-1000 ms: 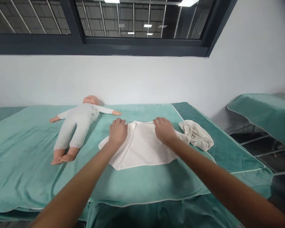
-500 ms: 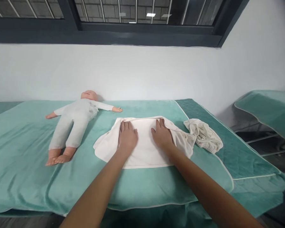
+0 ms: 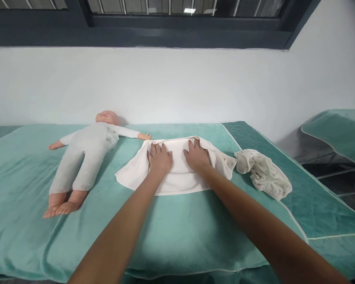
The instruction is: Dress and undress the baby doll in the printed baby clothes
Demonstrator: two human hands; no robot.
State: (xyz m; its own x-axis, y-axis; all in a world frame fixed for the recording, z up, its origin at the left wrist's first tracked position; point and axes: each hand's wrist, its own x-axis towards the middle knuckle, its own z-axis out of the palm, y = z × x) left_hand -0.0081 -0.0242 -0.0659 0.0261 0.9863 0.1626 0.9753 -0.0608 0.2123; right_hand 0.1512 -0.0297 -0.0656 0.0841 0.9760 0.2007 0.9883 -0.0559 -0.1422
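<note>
A white baby garment (image 3: 179, 169) with snap buttons along its right edge lies spread on the green blanket (image 3: 195, 228). My left hand (image 3: 160, 158) presses on its left part, fingers spread. On its right part rests my right hand (image 3: 197, 156), also with fingers apart; some fingertips are partly under the garment's folded edge. Left of the garment, a baby doll (image 3: 85, 150) in a white suit lies on its back, arms stretched out. One doll hand comes close to the garment's upper left corner. To the right sits a crumpled whitish printed cloth (image 3: 264, 173).
A white wall (image 3: 177, 86) stands behind the bed, below a dark window frame (image 3: 180, 33) with bars. The darker green mattress cover (image 3: 298, 189) shows at the right. Beyond a gap with metal bars is another green-covered surface (image 3: 340, 130).
Both hands have pushed the white garment away from me, toward the wall. Its near edge lies farther from me. The camera view has shifted slightly; the doll lies as before.
</note>
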